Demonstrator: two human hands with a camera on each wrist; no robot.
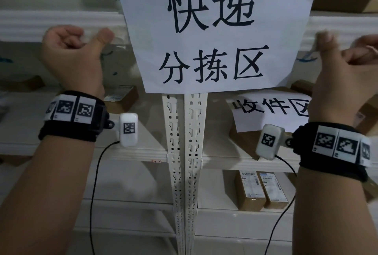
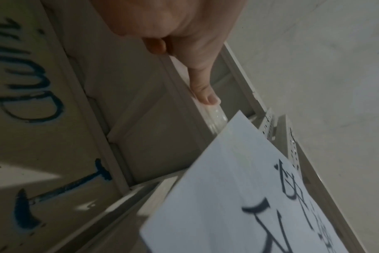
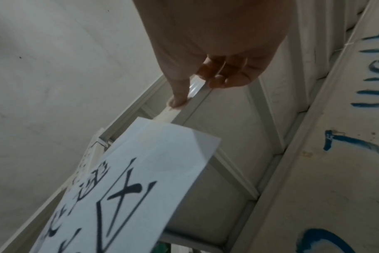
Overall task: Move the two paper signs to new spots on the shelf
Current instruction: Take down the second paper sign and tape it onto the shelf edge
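paper this thin will flop and tear, so we judge the big sign (image 1: 212, 29) is best handled by its top corners or the tape (image 2: 215, 118), never by the loose lower edge. it hangs over the front of the shelf rail (image 1: 61, 23), across the posts (image 1: 184, 152). the small sign (image 1: 272, 109) lies on boxes on a lower shelf.

our left hand (image 1: 75, 58) has its fingers curled and its thumb (image 2: 206, 95) pressing clear tape to the rail; our right hand (image 1: 343, 66) does the same at the other corner. only the wrist views show the tape strips; only the head view shows both signs.
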